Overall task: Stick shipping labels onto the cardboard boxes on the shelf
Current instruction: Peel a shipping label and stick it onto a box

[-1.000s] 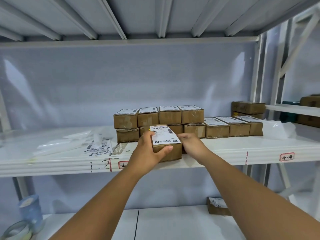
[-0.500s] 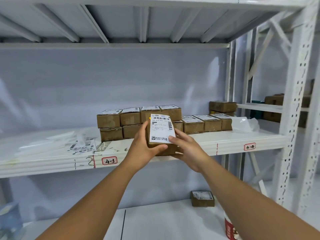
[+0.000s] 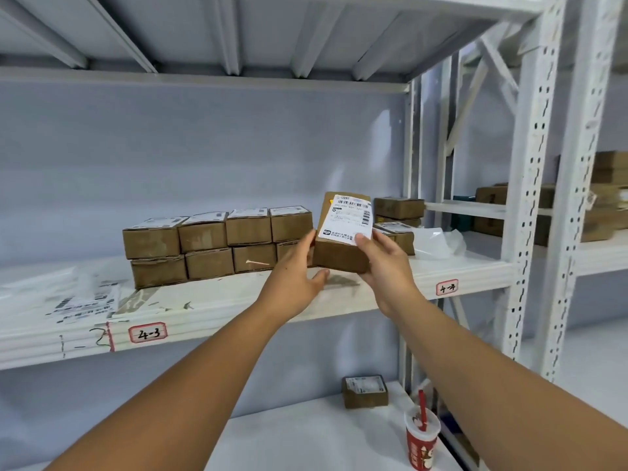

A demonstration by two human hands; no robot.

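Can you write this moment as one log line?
right hand: grips brown cardboard box, thumb on its white shipping label | left hand: open fingers touch box's left side | box: tilted, above white metal shelf

Eight cardboard boxes (image 3: 202, 236) were counted in the stack — four above, four below. One labelled box (image 3: 339, 254) was held aloft, and one small box (image 3: 365, 396) was seen on the lower shelf (image 3: 289, 436) with one red cup (image 3: 421, 447). Two shelf tags (image 3: 148, 333) were noted.

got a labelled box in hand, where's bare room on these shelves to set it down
Bare: the shelf front, right of the label sheets, before the stacked boxes; the lower shelf left of the small box. Crowded: the back row behind the held box, up to the plastic bag.
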